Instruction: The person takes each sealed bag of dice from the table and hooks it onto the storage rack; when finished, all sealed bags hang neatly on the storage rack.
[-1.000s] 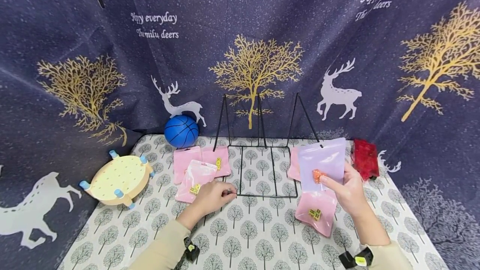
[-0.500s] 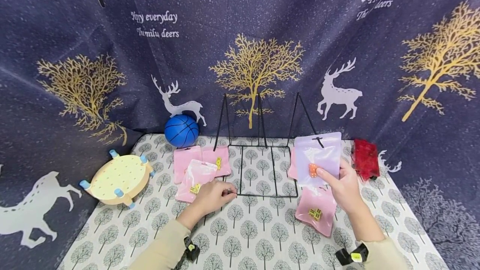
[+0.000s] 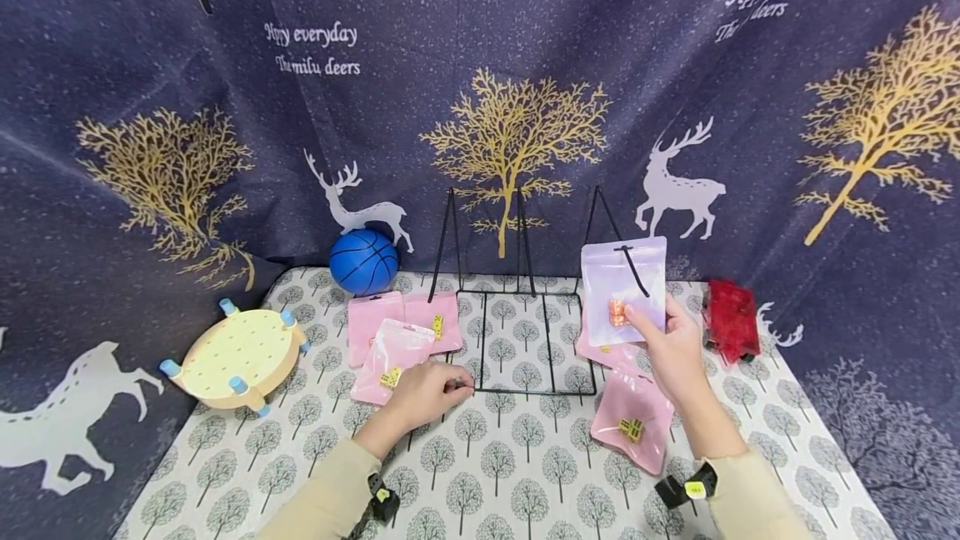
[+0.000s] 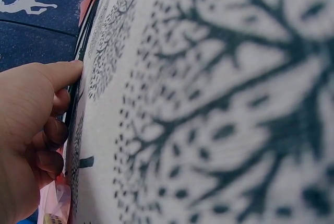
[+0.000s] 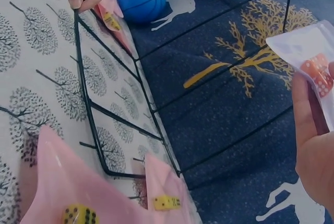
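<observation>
My right hand [image 3: 675, 348] pinches a lilac zip bag [image 3: 611, 273] with orange dice [image 3: 617, 312] inside, thumb on the front face. The bag's hang hole sits over the right prong of a black wire rack [image 3: 534, 392], and the prong's end sticks out across the bag's front. At the rack's front left corner my left hand [image 3: 427, 394] grips the base wire between thumb and fingers. The left wrist view shows that thumb [image 4: 68, 72] along the wire with the other fingers curled under. Below the lilac bag lies a pink bag [image 3: 645, 440] with yellow dice.
Several pink bags [image 3: 375, 315] lie left of the rack, and another pink bag [image 3: 592, 348] lies behind the lilac one. A blue ball [image 3: 363, 261] stands at the back. A round yellow stool-like piece [image 3: 240, 357] is at left, a red toy vehicle [image 3: 731, 315] at right.
My right hand has moved the lilac bag up and to the left, farther along the prong, so more of the prong shows in front of it. The left hand stays put.
</observation>
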Action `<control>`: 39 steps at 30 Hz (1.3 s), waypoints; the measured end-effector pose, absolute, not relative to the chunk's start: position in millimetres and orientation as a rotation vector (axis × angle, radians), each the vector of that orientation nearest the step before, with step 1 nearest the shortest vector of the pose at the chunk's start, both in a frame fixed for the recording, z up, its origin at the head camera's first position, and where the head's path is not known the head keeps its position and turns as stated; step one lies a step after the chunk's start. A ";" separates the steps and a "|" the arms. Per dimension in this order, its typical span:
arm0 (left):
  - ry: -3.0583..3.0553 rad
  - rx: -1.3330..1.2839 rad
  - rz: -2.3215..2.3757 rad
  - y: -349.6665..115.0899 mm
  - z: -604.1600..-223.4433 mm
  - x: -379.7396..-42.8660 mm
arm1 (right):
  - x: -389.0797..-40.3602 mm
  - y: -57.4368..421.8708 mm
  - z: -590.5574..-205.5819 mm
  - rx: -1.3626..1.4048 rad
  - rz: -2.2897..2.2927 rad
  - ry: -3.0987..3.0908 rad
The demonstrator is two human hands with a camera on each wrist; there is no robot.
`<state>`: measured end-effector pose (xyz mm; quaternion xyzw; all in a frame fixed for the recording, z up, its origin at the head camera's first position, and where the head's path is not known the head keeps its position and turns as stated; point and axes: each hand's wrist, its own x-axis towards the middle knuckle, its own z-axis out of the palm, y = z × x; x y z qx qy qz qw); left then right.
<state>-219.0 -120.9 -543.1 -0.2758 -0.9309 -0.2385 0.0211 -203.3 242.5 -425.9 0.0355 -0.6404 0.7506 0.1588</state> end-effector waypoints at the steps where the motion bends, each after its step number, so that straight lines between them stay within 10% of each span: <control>1: -2.888 -0.854 -0.741 -120.8 -542.9 -218.8 | -205.8 240.9 -425.4 0.089 2.142 -1.829; 39: -2.860 -0.875 -0.767 -120.5 -540.0 -217.2 | -292.0 216.8 -422.4 -0.030 2.258 -1.698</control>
